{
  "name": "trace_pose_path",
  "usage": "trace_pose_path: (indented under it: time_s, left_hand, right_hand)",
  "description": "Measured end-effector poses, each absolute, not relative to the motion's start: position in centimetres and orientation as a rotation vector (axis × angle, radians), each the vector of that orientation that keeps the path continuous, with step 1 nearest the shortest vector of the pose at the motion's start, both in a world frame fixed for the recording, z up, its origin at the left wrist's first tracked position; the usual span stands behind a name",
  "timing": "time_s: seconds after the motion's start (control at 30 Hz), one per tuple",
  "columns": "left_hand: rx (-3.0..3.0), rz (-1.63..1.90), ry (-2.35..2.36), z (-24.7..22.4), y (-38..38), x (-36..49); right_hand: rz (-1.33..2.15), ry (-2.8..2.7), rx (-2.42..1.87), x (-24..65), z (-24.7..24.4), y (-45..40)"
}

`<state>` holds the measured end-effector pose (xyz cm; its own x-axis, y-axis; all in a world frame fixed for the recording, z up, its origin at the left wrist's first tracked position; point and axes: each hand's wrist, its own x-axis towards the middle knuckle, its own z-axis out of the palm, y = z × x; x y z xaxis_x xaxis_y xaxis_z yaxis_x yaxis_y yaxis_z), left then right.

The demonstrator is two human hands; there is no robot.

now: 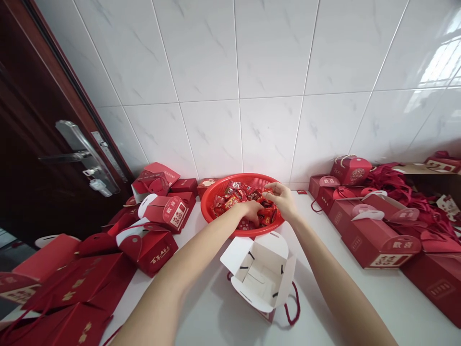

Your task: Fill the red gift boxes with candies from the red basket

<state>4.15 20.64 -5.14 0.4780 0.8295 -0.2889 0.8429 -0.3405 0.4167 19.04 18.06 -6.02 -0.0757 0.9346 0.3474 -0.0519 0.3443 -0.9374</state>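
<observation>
A red plastic basket (pixel 206 202) holds many small candies in red wrappers (pixel 230 199). My left hand (pixel 252 212) reaches down into the candies at the basket's front, its fingers curled round some of them and partly hidden. Over the basket's right side is my right hand (pixel 283 198), fingers bent but apart, tips close to the candies. Between my forearms stands an open gift box (pixel 264 276), white inside, with its flaps spread outward. A dark red cord handle (pixel 296 305) hangs at its right side. Its inside shows dark cord ends and no candies.
Red gift boxes crowd the left (pixel 151 252) and right (pixel 378 240) of the white table (pixel 212 312). Dark red ribbons (pixel 392 182) and a cardboard box (pixel 414 168) lie at far right. Behind are a tiled wall (pixel 270 96) and a door handle (pixel 84 156).
</observation>
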Motion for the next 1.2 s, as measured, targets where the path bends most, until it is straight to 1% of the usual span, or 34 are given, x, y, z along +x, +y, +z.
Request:
trace_pose_path:
  time_s: [0.1, 0.27, 0.5, 0.63, 0.77, 0.9, 1.07, 1.2]
  left_hand:
    - [2.155, 0.065, 1.373, -4.9, 21.2, 3.1]
    - [2.022, 0.38, 1.351, -4.4, 22.3, 1.8]
    - [1.792, 0.435, 1.281, -5.7, 23.1, 1.6]
    - [1.734, 0.514, 1.202, -5.9, 23.3, 1.6]
    - [1.687, 0.58, 1.161, -5.8, 23.4, 1.5]
    - [1.653, 0.742, 1.127, -5.2, 23.1, 1.7]
    - [1.499, 1.026, 0.999, -4.1, 22.8, 2.0]
    - [1.431, 1.136, 0.879, -3.7, 22.8, 2.0]
  right_hand:
    - [1.0, -1.359, -0.886, 19.0, -6.1, 18.2]
    - [1.035, -1.302, -0.883, 18.9, -6.0, 18.4]
    - [1.055, -1.283, -0.883, 19.0, -6.0, 18.0]
    - [1.09, -1.279, -0.866, 19.0, -5.9, 17.9]
    - [1.053, -1.329, -0.853, 19.0, -5.9, 18.0]
    - [1.043, -1.356, -0.847, 19.1, -6.1, 18.2]
    - [1.035, -1.308, -0.878, 19.1, -6.2, 18.4]
    - [1.07, -1.294, -0.929, 19.0, -6.1, 18.4]
